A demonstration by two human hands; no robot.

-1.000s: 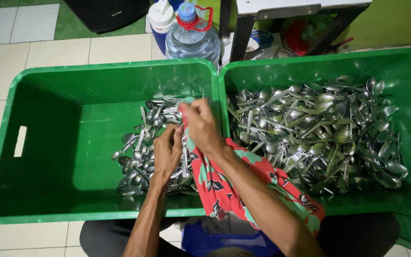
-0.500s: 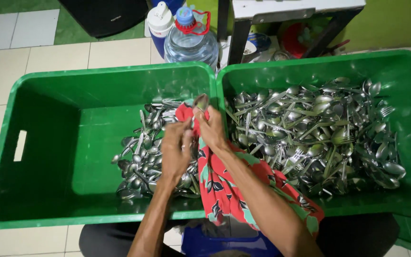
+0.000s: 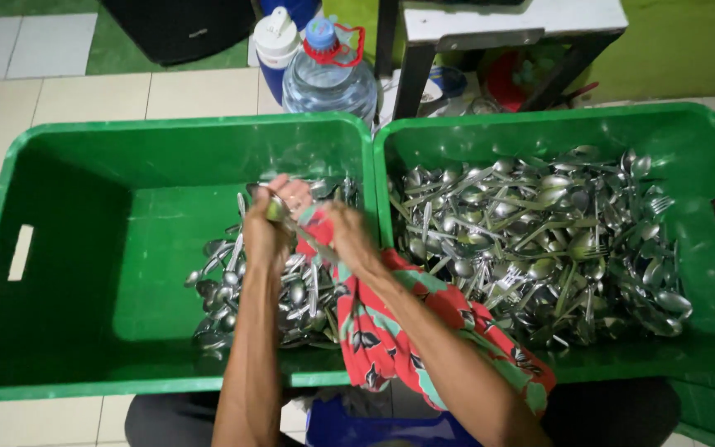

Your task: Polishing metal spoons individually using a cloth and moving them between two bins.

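My left hand (image 3: 268, 225) grips a steel spoon (image 3: 291, 223) by its bowl end over the left green crate (image 3: 68, 149). My right hand (image 3: 347, 236) holds a red and green flowered cloth (image 3: 391, 327) bunched around the spoon's handle; the cloth hangs down over my right forearm and the crate's front rim. Under both hands lies a pile of spoons (image 3: 246, 285) in the left crate. The right green crate (image 3: 705, 149) holds a far larger heap of spoons and forks (image 3: 539, 240).
Behind the crates stand a large clear water bottle (image 3: 328, 70) with a blue cap and a white-lidded flask (image 3: 277, 41). A dark table leg (image 3: 415, 79) rises at the back. Pale floor tiles (image 3: 151, 95) lie to the left. A blue object (image 3: 349, 422) sits by my knees.
The spoon was upright between my hands; it now lies slanted, my left hand having shifted up and left onto its bowl while my right hand slid the cloth along the handle.
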